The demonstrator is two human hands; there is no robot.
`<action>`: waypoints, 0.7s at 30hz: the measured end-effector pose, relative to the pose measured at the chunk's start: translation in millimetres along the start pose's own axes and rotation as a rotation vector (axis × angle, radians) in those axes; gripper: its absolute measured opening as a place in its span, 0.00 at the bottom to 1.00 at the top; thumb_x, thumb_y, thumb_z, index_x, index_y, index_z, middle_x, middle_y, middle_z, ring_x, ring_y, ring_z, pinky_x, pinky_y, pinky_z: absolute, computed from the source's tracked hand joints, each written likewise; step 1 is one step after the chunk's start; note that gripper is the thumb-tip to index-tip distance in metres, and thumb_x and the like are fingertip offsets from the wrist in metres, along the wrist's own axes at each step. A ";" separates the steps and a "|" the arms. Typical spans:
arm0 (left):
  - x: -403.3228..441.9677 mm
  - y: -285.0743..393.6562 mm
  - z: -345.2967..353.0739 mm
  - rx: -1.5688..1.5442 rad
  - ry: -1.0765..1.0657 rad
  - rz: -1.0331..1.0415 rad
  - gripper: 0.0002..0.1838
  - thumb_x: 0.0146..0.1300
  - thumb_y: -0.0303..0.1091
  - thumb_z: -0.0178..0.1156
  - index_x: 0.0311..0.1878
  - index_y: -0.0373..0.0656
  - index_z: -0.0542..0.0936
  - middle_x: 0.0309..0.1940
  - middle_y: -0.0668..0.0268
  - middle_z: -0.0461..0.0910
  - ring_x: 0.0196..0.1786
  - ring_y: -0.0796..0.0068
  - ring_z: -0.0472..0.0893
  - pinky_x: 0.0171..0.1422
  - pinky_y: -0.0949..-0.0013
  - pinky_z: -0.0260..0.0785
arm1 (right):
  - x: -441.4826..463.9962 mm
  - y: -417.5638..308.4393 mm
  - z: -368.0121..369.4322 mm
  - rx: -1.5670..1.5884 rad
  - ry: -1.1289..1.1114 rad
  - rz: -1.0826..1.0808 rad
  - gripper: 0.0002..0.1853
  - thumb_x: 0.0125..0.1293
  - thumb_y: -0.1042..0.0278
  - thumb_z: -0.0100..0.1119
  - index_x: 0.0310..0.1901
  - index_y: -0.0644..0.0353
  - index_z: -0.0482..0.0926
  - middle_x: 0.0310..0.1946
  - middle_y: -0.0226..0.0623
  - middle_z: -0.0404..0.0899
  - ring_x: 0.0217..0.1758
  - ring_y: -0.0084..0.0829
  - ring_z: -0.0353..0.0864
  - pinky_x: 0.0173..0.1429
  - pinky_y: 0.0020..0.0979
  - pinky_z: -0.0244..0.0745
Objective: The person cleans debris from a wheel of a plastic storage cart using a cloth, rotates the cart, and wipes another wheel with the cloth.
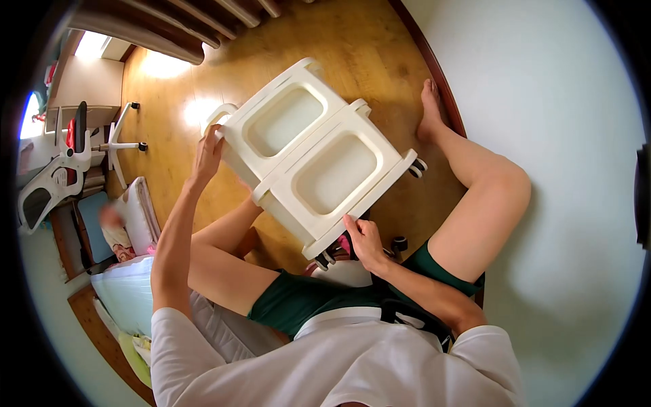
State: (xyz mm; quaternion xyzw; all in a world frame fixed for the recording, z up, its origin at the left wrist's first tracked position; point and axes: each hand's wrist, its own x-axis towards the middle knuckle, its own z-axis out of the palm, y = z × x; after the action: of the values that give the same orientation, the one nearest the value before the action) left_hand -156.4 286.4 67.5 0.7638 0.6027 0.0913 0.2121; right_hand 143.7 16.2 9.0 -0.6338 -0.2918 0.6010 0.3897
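A white plastic rolling cart (285,197), with two recessed rectangular panels facing me, is tilted between my bare legs. Black caster wheels (325,260) show at its near end, and another caster (418,167) sticks out on the right. My left hand (207,152) grips the far left corner, beside a curved white handle (218,117). At the near edge, my right hand (366,241) is closed around the rim with its thumb on top. The undersides of the cart and the fingers beneath it are hidden.
Wooden floor (366,47) lies beneath, with a pale wall (542,88) close on the right. Brown curtains (156,27) hang at the far side. To the left are a white-framed office chair (51,183), a bed (125,288) and a person (119,237) by a pillow.
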 end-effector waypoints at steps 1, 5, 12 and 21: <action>-3.0 5.1 -8.2 0.009 -0.001 0.042 0.16 0.62 0.19 0.51 0.53 0.39 0.70 0.42 0.47 0.77 0.44 0.47 0.77 0.48 0.60 0.70 | 0.5 -4.6 -2.6 0.012 -0.024 -0.006 0.30 0.70 0.51 0.50 0.19 0.73 0.67 0.11 0.40 0.61 0.19 0.25 0.55 0.25 0.36 0.55; -0.9 13.8 -32.0 0.122 -0.004 0.272 0.22 0.62 0.18 0.51 0.60 0.44 0.70 0.46 0.48 0.78 0.47 0.48 0.78 0.51 0.59 0.70 | 7.3 -3.0 -6.9 0.248 -0.106 0.094 0.25 0.70 0.54 0.53 0.23 0.70 0.74 0.19 0.23 0.64 0.26 0.18 0.55 0.29 0.26 0.56; 30.9 35.9 -51.4 0.343 -0.117 0.261 0.24 0.60 0.20 0.53 0.61 0.46 0.72 0.42 0.50 0.78 0.42 0.51 0.78 0.47 0.58 0.71 | 12.0 5.3 3.9 0.411 -0.087 0.221 0.28 0.68 0.51 0.54 0.17 0.65 0.70 0.16 0.23 0.58 0.23 0.19 0.52 0.26 0.30 0.52; 39.1 46.7 -47.4 0.341 -0.081 0.300 0.23 0.60 0.21 0.53 0.60 0.46 0.73 0.44 0.51 0.79 0.45 0.50 0.78 0.49 0.58 0.71 | 12.4 0.8 -10.8 0.231 -0.127 0.153 0.27 0.69 0.50 0.54 0.24 0.70 0.76 0.20 0.27 0.69 0.27 0.18 0.60 0.32 0.27 0.60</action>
State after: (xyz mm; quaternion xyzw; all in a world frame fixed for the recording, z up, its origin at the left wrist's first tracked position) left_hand -123.9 325.5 125.5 0.8726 0.4802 -0.0120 0.0879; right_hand 155.7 24.6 1.5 -0.5659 -0.1954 0.6974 0.3939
